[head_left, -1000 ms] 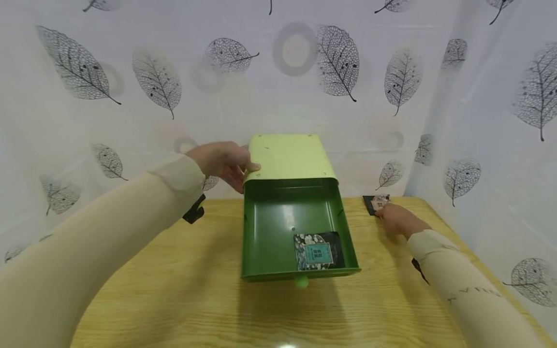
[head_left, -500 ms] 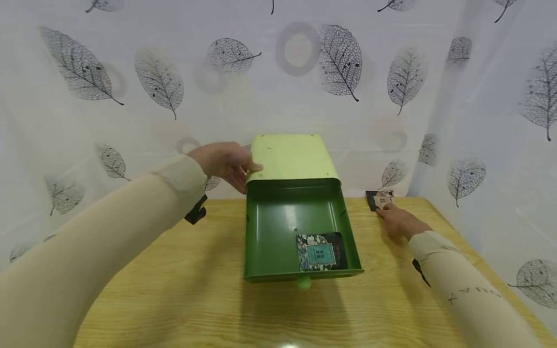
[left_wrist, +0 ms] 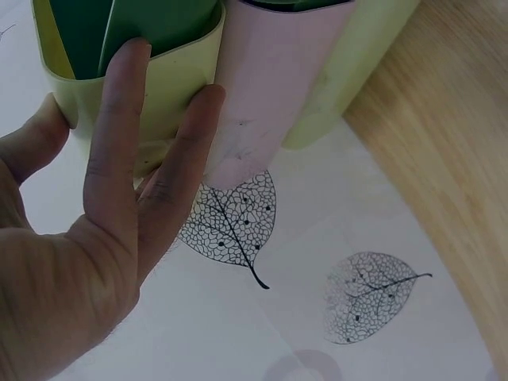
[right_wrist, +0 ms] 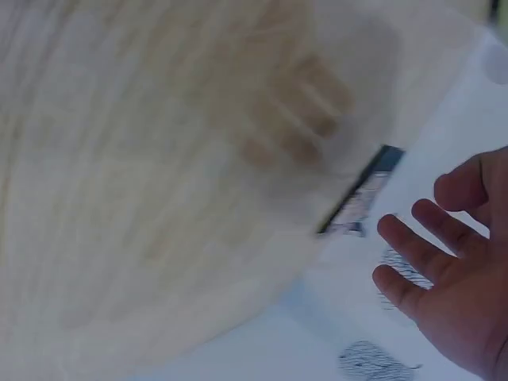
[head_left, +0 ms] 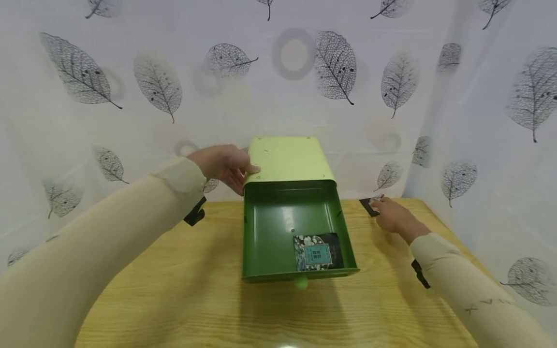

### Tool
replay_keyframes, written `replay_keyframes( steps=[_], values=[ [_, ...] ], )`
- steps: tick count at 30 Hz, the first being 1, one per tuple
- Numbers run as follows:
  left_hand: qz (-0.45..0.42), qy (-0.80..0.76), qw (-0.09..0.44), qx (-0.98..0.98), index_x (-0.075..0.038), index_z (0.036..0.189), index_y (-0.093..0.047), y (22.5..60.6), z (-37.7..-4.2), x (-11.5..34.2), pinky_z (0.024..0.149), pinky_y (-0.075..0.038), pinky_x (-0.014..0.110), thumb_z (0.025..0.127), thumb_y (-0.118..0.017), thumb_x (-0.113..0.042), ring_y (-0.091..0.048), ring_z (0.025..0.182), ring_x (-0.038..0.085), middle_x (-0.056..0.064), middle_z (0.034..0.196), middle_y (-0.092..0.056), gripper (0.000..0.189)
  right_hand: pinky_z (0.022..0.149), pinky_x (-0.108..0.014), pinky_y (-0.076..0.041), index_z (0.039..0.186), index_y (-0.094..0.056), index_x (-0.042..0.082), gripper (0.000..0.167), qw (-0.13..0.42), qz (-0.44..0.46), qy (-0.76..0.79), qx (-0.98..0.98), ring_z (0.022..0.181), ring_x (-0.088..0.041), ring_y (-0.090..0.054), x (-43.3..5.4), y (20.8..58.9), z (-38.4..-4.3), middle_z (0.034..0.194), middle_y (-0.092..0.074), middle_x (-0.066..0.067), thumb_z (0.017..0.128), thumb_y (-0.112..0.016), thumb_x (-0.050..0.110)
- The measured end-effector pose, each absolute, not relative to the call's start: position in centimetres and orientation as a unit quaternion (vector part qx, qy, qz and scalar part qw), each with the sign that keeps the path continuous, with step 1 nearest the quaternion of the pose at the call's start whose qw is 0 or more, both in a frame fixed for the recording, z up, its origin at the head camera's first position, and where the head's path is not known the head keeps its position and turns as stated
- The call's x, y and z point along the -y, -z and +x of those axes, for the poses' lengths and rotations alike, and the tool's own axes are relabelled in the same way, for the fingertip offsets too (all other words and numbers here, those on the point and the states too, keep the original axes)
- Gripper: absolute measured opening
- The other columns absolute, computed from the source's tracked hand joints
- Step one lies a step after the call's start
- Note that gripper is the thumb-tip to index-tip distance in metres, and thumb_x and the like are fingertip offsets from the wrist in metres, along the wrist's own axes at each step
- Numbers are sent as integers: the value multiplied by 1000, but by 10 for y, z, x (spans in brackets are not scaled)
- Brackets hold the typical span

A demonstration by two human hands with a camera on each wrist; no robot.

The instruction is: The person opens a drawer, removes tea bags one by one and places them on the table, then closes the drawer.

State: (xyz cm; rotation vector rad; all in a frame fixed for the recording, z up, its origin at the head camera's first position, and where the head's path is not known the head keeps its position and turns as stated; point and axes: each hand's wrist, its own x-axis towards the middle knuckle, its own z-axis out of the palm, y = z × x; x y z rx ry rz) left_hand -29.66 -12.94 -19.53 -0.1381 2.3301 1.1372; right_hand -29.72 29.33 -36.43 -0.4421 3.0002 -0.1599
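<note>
Left hand, head view: the left hand point(head_left: 224, 163) grips the yellow-green case point(head_left: 289, 158) at its left side, thumb on top, fingers against the wall.
Drawer, head view: the green drawer point(head_left: 270, 227) stands out toward the near edge of the tabletop point(head_left: 169, 290), a teal-labelled packet point(head_left: 318, 254) in its front right corner.
Right hand, head view: the right hand point(head_left: 393, 217) is at the black packet point(head_left: 366, 207), by the tabletop's far edge near the far right corner; contact is unclear.
Cases, left wrist view: a pink case point(left_wrist: 274, 87) sits between the gripped one and a second yellow-green case point(left_wrist: 349, 71).
Right fingers, right wrist view: loosely spread, holding nothing, the black packet apart from their tips.
Handling: the flat packet probably needs a raised rim to pinch; pushing it farther risks dropping it off the edge. Steady left pressure should guard against tipping.
Count: two packets, three cases, one drawer standing out.
</note>
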Motion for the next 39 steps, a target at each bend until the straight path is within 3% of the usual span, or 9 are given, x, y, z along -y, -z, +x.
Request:
replay_keyframes(
  steps=[4,9,15,21,24,27,34,39],
  values=[
    [-52,-425,270,-863,5,131,-46,196,-297,130,79,-64,39,104,-54,-25,-70,93,35,29,119,-59,41,93,-60,-52,129,-56,-11,37,-15,-165,86,-982,117,-49,-56,-277,333,-289,131,-56,-33,100,-42,7],
    [-44,-426,270,-862,6,131,-46,195,-296,133,80,-64,39,104,-53,-25,-71,93,35,29,120,-59,42,82,-55,-57,123,-63,-6,36,-67,-175,123,-975,104,-41,-66,-253,288,-268,123,-65,-27,99,-41,9],
    [-40,-430,270,-860,6,131,-46,195,-297,136,82,-63,40,104,-54,-25,-70,94,35,29,121,-58,42,82,-51,-56,115,-68,1,29,-148,-216,120,-958,96,-32,-66,-228,255,-241,111,-70,-18,99,-46,10],
    [-42,-430,268,-861,8,134,-43,196,-298,136,81,-64,40,103,-55,-25,-71,93,35,30,119,-59,46,63,-36,-55,95,-71,4,16,-311,-345,128,-876,74,-19,-64,-191,250,-217,89,-72,-8,89,-58,0],
    [-42,-431,269,-860,8,135,-42,196,-298,134,81,-64,39,103,-56,-25,-71,92,35,30,119,-60,48,58,-32,-56,91,-71,4,15,-344,-421,111,-832,72,-15,-64,-170,251,-206,85,-71,-5,82,-61,-3],
    [-42,-430,265,-862,8,134,-42,197,-299,134,80,-64,39,103,-57,-26,-71,91,34,30,118,-61,49,64,-31,-58,96,-73,7,16,-283,-448,81,-844,77,-14,-65,-152,250,-196,91,-70,-2,83,-66,3],
    [-41,-425,268,-863,8,136,-41,196,-299,134,80,-64,39,103,-56,-26,-72,90,34,29,118,-61,50,82,-39,-59,130,-63,11,40,3,-377,14,-926,95,-20,-66,-128,247,-183,121,-63,-9,93,-70,23],
    [-43,-431,268,-861,9,136,-42,197,-298,134,80,-64,39,102,-57,-25,-72,90,34,31,120,-61,50,90,-44,-57,138,-55,10,51,89,-361,-11,-928,108,-28,-65,-120,252,-182,127,-62,-13,92,-72,26]
  ],
)
